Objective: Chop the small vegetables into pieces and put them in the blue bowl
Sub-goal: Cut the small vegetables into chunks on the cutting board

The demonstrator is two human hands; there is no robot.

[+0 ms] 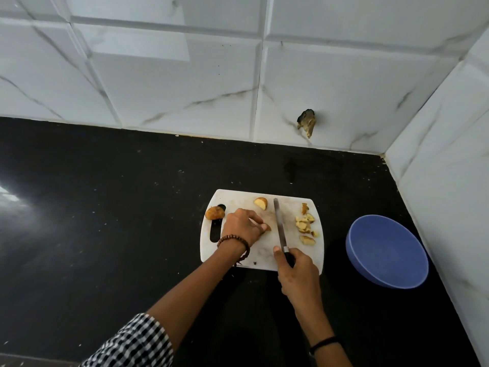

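Note:
A white cutting board [238, 200] lies on the black counter. My left hand [242, 227] pinches a small vegetable piece [267, 227] on the board's middle. My right hand [297, 270] grips the black handle of a knife [280, 225], whose blade points away from me just right of that piece. A cut half [261, 203] lies at the board's far edge. Several chopped pieces [306, 225] sit in a heap on the board's right side. One whole small brown vegetable [214, 213] rests at the board's left edge. The blue bowl [386, 251] stands to the right of the board and holds nothing.
White marbled tile walls close off the back and the right side, meeting in a corner behind the bowl. A dark broken patch [307, 123] marks the back wall. The black counter [105, 207] stretches wide to the left of the board.

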